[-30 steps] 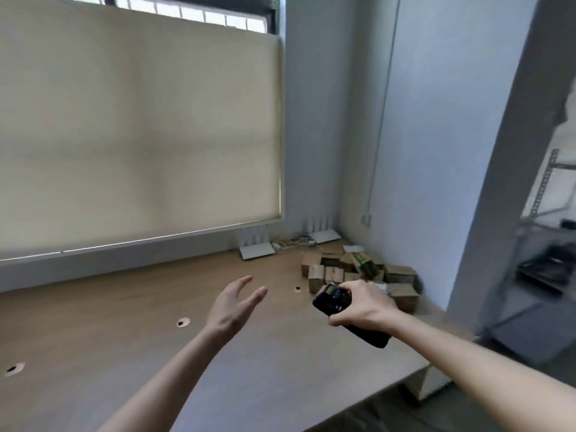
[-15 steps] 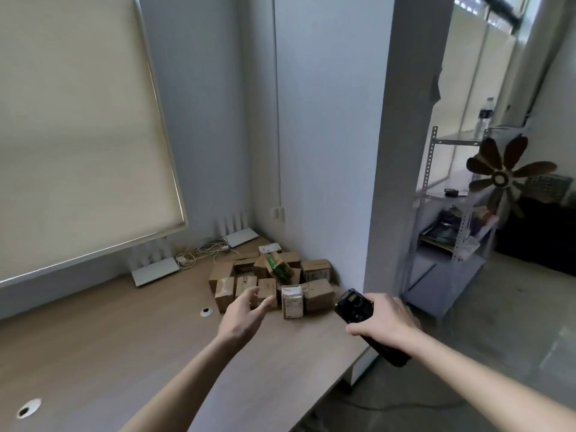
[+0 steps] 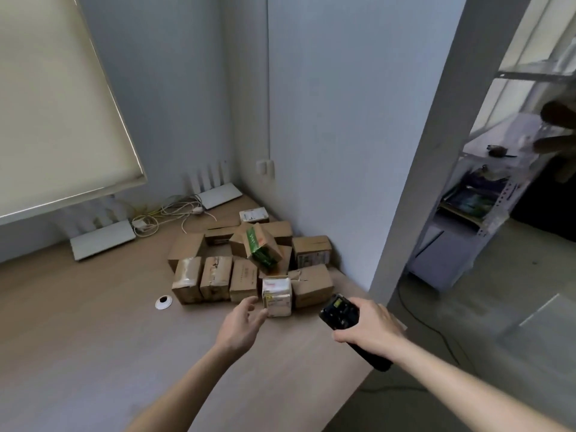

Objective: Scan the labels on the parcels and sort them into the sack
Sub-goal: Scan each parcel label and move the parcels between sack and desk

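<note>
Several small cardboard parcels (image 3: 246,260) lie heaped in the desk's far right corner against the wall. One tilted parcel with green tape (image 3: 261,248) sits on top of the heap. At the near edge stands a white-labelled parcel (image 3: 276,296). My left hand (image 3: 241,325) reaches with spread, relaxed fingers to just left of that parcel and holds nothing. My right hand (image 3: 369,325) grips a black handheld scanner (image 3: 339,311), its head near the white-labelled parcel's right side. No sack is in view.
The wooden desk (image 3: 93,338) has a round cable hole (image 3: 163,302). Two white routers (image 3: 103,240) and tangled cables (image 3: 168,213) lie at the back under a window blind. A wall edge and a metal shelf unit (image 3: 486,207) stand to the right, beyond the desk's end.
The view has swung right and down toward the parcel heap. Both hands have come closer to the parcels; the left hand now nearly reaches the white-labelled one.
</note>
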### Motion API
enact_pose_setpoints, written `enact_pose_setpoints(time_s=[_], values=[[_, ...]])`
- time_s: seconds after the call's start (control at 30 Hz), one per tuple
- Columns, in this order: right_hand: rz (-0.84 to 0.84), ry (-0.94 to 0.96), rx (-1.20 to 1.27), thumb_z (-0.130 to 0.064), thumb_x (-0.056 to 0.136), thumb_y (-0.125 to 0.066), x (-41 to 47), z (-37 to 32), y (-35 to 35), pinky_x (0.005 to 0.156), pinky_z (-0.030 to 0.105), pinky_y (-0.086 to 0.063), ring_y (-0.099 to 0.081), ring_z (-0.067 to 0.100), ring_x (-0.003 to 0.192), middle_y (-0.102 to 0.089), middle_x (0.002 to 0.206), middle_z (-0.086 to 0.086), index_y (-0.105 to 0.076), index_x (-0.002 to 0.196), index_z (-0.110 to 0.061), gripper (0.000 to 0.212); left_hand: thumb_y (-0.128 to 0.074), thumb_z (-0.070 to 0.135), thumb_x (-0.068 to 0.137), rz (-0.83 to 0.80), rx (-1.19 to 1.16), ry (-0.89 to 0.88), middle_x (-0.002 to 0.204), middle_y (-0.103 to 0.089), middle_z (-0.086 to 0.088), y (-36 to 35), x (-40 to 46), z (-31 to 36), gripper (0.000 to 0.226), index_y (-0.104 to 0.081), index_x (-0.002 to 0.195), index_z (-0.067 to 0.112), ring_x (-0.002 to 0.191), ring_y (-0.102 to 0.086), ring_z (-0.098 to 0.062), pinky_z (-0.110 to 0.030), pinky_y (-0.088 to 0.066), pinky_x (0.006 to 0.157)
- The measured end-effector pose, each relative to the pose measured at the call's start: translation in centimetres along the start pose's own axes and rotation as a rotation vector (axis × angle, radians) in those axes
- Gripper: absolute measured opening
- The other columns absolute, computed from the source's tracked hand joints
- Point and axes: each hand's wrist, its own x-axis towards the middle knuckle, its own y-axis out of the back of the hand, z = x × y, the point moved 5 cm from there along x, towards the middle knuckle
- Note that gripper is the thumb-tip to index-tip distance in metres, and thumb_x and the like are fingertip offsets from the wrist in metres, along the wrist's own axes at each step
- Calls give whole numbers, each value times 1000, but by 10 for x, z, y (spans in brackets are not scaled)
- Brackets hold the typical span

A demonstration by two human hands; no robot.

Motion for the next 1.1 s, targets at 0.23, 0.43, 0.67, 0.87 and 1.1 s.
enact_pose_setpoints(time_s=[0.23, 0.43, 0.67, 0.87, 1.1], values=[[-137, 26, 22, -56, 53, -81, 124, 7, -60, 82, 37, -60, -66, 17, 95, -70, 105, -10, -63, 117, -38, 69, -59, 39, 98, -27, 3, 165, 149, -48, -7, -39, 93, -43, 64, -34, 154, 21, 135, -48, -24, -42, -45, 109], [-292, 100, 136, -51, 61, -89, 201, 12, -126, 93, 35, -54, -63, 13, 109, -67, 120, -13, -59, 133, -36, 79, -56, 31, 101, -53, -88, 321, 158, -38, -2, -79, 150, -94, 64, -27, 158, 26, 143, -38, -24, -42, -39, 113], [-392, 151, 304, -53, 66, -89, 244, 11, -167, 103, 36, -52, -59, 12, 122, -64, 133, -13, -50, 144, -32, 90, -48, 7, 98, -36, -265, 343, 153, -43, 5, -113, 185, -110, 54, -44, 142, 38, 142, -39, -24, -35, -36, 108], [-417, 195, 394, -43, 72, -92, 256, 8, -156, 105, 30, -45, -54, 8, 124, -61, 131, -14, -52, 141, -31, 81, -57, 21, 97, 66, -315, 323, 155, -43, 7, -97, 171, -107, 54, -45, 149, 30, 145, -35, -18, -41, -34, 114], [-422, 263, 542, -36, 74, -93, 232, -25, -104, 89, 22, -52, -67, 9, 114, -73, 119, -10, -66, 128, -28, 61, -67, 36, 94, 139, -350, 165, 137, -49, 17, -46, 121, -62, 46, -52, 137, 46, 132, -37, -7, -32, -35, 102]])
